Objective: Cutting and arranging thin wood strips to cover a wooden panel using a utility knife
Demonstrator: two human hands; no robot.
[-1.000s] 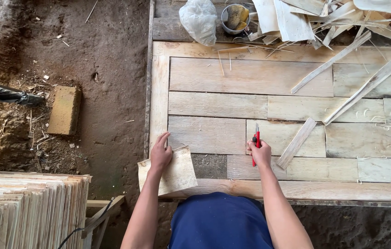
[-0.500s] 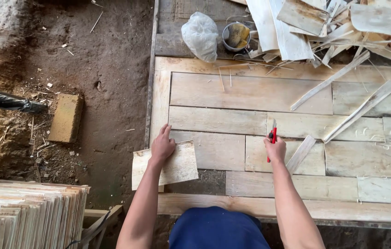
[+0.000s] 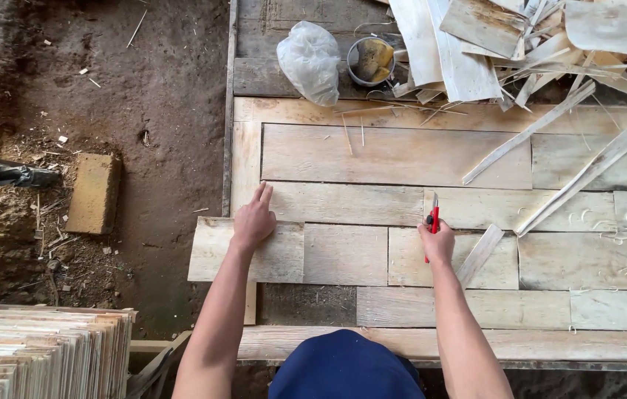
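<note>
My left hand [image 3: 254, 219] lies flat on a pale veneer piece [image 3: 213, 250] that overhangs the left edge of a wooden work table [image 3: 394, 155], fingers pointing away from me. My right hand [image 3: 437, 240] is closed around a red utility knife [image 3: 434, 219], blade pointing up, resting on the veneer sheets laid over the table. A narrow offcut strip [image 3: 480, 254] lies just right of that hand.
Long veneer strips [image 3: 550, 185] and a heap of scraps [image 3: 520, 44] lie at the table's far right. A plastic bag [image 3: 309, 60] and a small tin [image 3: 371, 60] sit at the back. A brick [image 3: 93, 192] lies on the dirt floor; stacked veneer sheets [image 3: 40, 351] are at bottom left.
My left hand has slid the veneer piece up and onto the table beside the other sheets. My right hand with the knife moved up and to the right.
</note>
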